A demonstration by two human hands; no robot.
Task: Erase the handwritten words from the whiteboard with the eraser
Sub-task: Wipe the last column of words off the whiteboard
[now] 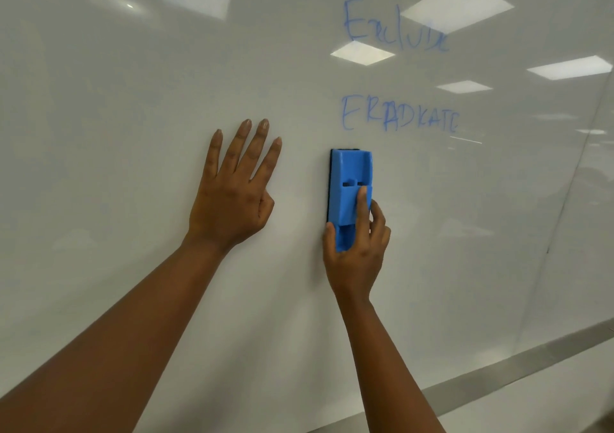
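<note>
A: What are the fingers (363,206) of the right hand (354,253) doing?

B: They curl round the lower end of the blue plastic block eraser (352,186), thumb on its left edge, one finger laid along its back. Its dark felt face lies against the glossy white whiteboard (133,66), I'd judge so a push wipes at once.

A: And the left hand (232,200)?

B: Flat on the board to the left, fingers straight and spread, holding nothing. Probably bracing the body.

A: Where are the words?

B: The eraser stands upright just below the blue handwritten word "ERADKATE" (400,115), apart from it. Further up sits a fainter blue scrawl beginning "Ex" (395,27), partly lost in glare from reflected ceiling lights (458,3).

A: So nothing near it is wiped yet?

B: Both words remain; an upward stroke seems next.
</note>
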